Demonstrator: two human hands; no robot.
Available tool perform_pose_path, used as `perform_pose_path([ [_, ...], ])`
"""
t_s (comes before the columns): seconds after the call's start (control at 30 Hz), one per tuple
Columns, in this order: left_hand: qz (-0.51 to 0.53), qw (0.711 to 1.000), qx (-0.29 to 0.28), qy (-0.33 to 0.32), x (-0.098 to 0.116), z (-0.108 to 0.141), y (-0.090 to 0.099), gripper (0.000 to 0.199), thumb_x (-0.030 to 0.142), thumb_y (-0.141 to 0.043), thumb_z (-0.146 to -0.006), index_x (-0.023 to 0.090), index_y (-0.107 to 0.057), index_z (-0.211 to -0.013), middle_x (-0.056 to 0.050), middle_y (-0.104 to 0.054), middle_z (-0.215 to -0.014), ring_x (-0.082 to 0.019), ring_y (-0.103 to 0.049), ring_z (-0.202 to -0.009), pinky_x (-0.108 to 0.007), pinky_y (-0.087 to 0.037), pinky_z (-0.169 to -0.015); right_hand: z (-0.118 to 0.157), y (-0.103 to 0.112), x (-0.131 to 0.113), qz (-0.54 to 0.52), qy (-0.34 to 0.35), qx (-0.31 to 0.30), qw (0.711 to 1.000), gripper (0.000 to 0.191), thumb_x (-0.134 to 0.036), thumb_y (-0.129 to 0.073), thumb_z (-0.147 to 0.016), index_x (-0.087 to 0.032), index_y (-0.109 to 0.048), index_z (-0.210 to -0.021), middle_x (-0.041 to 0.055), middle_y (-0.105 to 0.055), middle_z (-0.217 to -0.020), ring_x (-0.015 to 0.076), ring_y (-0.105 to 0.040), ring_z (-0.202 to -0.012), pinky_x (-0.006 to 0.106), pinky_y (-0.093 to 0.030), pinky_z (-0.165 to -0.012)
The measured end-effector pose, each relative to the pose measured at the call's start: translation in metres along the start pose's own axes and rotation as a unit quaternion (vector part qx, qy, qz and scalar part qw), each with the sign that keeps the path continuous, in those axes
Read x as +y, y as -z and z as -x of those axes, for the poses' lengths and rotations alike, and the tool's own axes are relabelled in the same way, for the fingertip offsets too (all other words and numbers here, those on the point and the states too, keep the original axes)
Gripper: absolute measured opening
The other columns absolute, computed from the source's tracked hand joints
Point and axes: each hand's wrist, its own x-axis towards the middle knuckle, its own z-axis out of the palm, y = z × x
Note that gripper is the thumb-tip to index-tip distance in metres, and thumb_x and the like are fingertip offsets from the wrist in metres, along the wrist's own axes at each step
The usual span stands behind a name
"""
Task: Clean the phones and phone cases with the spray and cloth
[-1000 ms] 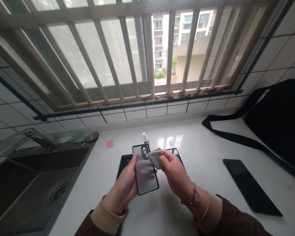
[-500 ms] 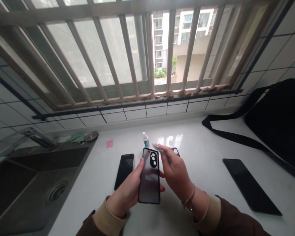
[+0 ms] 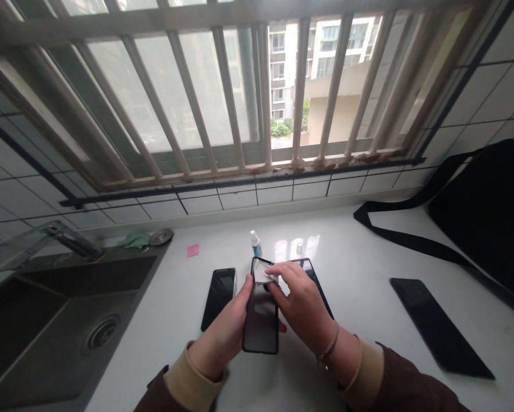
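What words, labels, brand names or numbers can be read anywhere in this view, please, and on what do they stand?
None can be read.
The small spray bottle has a blue label, too small and blurred to read.
The pink note shows no legible writing.
The phone case held in the left hand shows no legible mark.

A barred window [image 3: 222, 97] fills the upper frame, daylight and apartment buildings [image 3: 321, 51] beyond. White tiled walls [image 3: 488, 97] flank it. A white counter [image 3: 351, 269] spans below; a dark steel sink [image 3: 59, 309] sits lower left.
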Motion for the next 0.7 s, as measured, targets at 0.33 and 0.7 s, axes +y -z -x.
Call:
perform_pose_path([
  [0.33,-0.033,0.999,0.000,-0.024,-0.0080,-0.0073,0.0035,0.065,0.065,-0.047,-0.104,0.008,-0.072,-0.125,-0.017,-0.081,-0.088,-0.028,-0.079,-0.073,-0.037,-0.063,-0.071,-0.0011,0.0000,-0.0033,-0.011,-0.003,-0.032,0.999,0.023,-0.009,-0.061,-0.094,-0.023,-0.071,-0.108,0.0083,-0.072,-0.109,0.0268,-0.068,-0.105,0.042,-0.056,-0.094],
  [0.7,-0.064,0.998,-0.027,-0.002,-0.0078,-0.0018,0.0007,0.073,0.073,-0.041,-0.103,0.010,-0.076,-0.112,-0.018,-0.081,-0.089,-0.025,-0.077,-0.073,-0.032,-0.061,-0.069,0.0020,0.0025,-0.0030,-0.012,-0.006,-0.008,1.000,0.032,-0.020,-0.052,-0.107,-0.022,-0.071,-0.132,0.0094,-0.079,-0.129,0.0254,-0.077,-0.117,0.038,-0.062,-0.103],
])
